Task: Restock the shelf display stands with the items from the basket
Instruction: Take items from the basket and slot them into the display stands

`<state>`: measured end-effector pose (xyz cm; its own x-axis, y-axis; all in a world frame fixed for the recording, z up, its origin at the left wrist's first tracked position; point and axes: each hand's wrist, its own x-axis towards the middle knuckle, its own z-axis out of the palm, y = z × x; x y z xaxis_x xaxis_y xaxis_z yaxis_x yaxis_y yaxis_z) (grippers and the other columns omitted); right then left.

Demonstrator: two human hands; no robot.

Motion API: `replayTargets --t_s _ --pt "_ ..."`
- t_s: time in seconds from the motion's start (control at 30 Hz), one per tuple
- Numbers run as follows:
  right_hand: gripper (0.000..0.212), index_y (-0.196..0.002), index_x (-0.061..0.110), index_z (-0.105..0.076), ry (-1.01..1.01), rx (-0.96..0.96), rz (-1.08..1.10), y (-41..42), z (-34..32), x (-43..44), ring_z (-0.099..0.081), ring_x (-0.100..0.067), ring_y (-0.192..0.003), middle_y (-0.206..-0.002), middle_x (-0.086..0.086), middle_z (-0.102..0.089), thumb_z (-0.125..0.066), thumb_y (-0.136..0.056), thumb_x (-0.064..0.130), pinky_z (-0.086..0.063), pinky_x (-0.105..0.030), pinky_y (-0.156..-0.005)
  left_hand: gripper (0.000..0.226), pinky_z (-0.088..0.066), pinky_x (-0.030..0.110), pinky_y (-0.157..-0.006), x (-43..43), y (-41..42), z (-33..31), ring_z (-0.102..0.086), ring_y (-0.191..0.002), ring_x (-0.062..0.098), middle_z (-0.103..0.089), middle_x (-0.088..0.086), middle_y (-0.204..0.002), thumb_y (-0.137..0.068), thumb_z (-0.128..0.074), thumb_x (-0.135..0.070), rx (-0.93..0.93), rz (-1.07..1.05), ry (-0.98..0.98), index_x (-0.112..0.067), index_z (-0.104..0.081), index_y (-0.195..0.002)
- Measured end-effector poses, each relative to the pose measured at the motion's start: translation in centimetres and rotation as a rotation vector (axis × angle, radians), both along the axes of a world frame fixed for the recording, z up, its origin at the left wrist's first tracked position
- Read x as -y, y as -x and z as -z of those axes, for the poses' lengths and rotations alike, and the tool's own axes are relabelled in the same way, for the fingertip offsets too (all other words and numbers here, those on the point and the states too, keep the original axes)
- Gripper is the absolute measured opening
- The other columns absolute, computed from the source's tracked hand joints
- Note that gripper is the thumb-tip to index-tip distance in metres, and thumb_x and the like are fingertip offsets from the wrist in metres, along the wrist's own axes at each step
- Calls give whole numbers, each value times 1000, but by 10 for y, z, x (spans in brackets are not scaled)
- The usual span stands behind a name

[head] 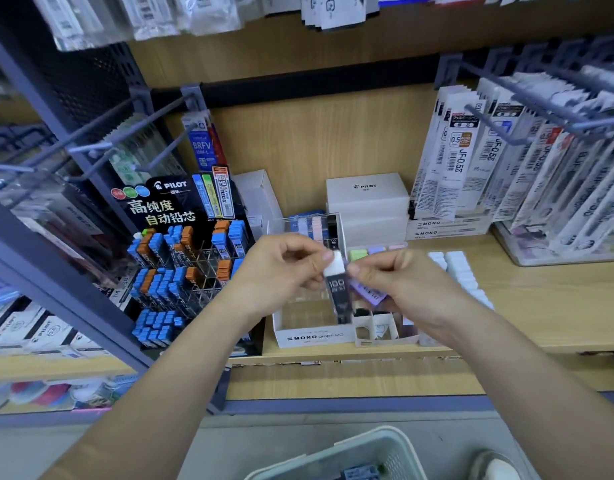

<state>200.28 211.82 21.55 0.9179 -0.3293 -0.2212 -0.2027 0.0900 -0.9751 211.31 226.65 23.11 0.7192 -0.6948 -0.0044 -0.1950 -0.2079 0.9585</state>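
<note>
We hold the lead case (338, 289) upright just above the display stand (312, 336) on the shelf (541, 306). The left hand (281, 268) and right hand (402, 285) pinch its white cap end from opposite sides. It appears light, rigid and smooth, so we judge its flat sides the best grip. The basket (368, 448) sits below.

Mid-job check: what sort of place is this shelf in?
Most likely a stationery shop aisle: a Pilot pencil-lead display stand holds blue and orange lead cases, packaged pen refills hang from pegs, and the left hand pinches a black lead case over a MONO graph MG box.
</note>
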Motion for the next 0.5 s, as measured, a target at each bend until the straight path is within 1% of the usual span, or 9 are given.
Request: replayTargets --t_s 0.07,0.13,0.23,0.3,0.37,0.43,0.5 --pt "14 -92 10 -73 32 28 102 10 -8 24 -71 -15 -70 -88 -9 -76 -62 -90 2 -58 -23 -65 8 -56 21 -61 9 0 -9 -62 -58 11 -67 8 -67 -88 -62 -8 -35 -60 89 -6 -70 -88" --pt "23 -95 16 -66 77 55 221 25 -14 50 -73 -19 -72 -87 -11 -76 -59 -91 -5 -58 -27 -67 8 -56 20 -59 25 3 -17 -63 -57 11 -67 8 -66 -89 -62 -6 -29 -86 142 -5 -69 -90" --pt "39 -110 24 -58 129 42 374 44 -12 79 -74 -20 -70 -84 -9 -71 -53 -93 -10 -54 -33 -68 6 -56 21 -58 66 13 -18 -63 -54 10 -66 10 -67 -89 -62 -5 42 -41 113 -5 -68 -90" --pt "46 -121 24 -55 119 11 447 53 -10 91 -73 -18 -66 -90 -9 -64 -49 -94 -12 -57 -32 -66 9 -58 28 -63 97 20 -9 -65 -54 12 -66 5 -62 -87 -65 -6 143 -2 50 -13 -67 -82" --pt "49 -124 25 -53 102 2 494 60 -12 98 -73 -19 -65 -98 -13 -62 -47 -94 -13 -58 -29 -59 10 -58 33 -70 123 26 3 -67 -60 14 -68 0 -64 -86 -68 -12 314 39 -41 -18 -67 -79" --pt "49 -121 25 -54 92 18 523 66 -13 103 -73 -22 -67 -97 -16 -62 -47 -93 -15 -57 -32 -60 2 -55 30 -74 142 31 14 -67 -70 15 -70 -1 -72 -86 -68 -19 485 69 -147 -18 -70 -85" --pt "47 -117 23 -53 59 56 545 69 -14 106 -73 -25 -68 -90 -14 -62 -49 -91 -16 -59 -38 -65 7 -52 30 -77 154 32 24 -65 -79 16 -71 -1 -81 -87 -67 -23 623 90 -235 -18 -70 -91"
